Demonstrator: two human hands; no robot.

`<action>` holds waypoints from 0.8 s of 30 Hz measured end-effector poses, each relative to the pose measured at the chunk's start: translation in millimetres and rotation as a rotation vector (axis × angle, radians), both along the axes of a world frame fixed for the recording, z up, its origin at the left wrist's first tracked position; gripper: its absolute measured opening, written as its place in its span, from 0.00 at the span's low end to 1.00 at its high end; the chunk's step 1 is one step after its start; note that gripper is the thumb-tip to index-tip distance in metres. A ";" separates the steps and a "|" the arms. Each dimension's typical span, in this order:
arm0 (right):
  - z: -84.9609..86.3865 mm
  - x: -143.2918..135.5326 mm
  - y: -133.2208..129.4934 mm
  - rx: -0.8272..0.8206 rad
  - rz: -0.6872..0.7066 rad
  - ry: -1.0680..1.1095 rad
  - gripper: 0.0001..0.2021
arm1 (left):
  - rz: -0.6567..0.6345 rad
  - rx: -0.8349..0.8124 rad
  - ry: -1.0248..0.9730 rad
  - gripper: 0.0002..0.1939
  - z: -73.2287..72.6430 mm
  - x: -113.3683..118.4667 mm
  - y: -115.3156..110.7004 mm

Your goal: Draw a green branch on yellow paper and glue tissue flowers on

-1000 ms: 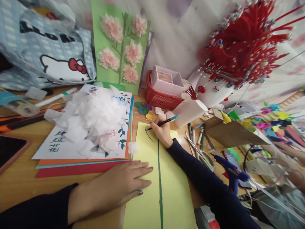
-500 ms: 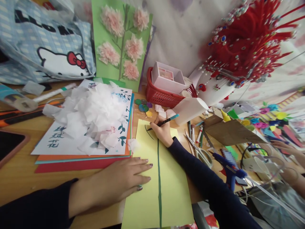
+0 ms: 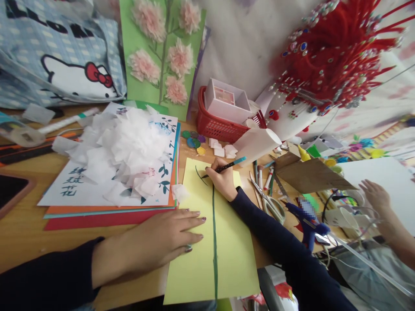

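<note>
The right hand is closed around a pen, its tip at a curved line near the top of the yellow paper. The left hand, open and empty, rests flat across the paper's left edge, on the tabletop.

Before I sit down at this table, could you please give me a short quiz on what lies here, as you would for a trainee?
1. Multiple choice: what does the right hand hold over the yellow paper?
A) Scissors
B) A pen
C) A glue gun

2. True or false: the fingers of the left hand lie on the yellow paper.

3. Fill in the blank: the open white box sits in a red ____.

Key: 1 B; 2 true; 3 basket.
</note>
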State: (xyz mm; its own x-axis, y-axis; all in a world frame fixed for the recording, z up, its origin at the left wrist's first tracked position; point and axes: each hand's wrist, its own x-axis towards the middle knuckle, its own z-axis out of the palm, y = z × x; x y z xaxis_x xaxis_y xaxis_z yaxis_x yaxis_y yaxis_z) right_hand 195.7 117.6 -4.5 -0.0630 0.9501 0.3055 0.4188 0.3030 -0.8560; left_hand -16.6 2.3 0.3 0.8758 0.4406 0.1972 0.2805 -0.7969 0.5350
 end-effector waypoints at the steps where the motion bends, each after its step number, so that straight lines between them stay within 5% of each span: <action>1: -0.3 1.2 -1.3 -0.005 -0.001 -0.007 0.13 | 0.001 -0.004 -0.005 0.16 -0.1 0.0 0.1; 24: 6.2 24.0 -26.6 -0.053 -0.038 -0.023 0.14 | 0.006 -0.040 -0.037 0.16 -4.8 -0.7 0.3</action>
State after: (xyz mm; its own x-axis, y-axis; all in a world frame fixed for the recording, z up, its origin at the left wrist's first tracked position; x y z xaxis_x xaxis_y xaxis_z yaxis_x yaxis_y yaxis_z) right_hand 219.7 91.0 1.7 -0.0331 0.9668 0.2535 0.4486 0.2410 -0.8606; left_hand -17.3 2.6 -4.5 0.8657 0.4538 0.2113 0.2647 -0.7732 0.5763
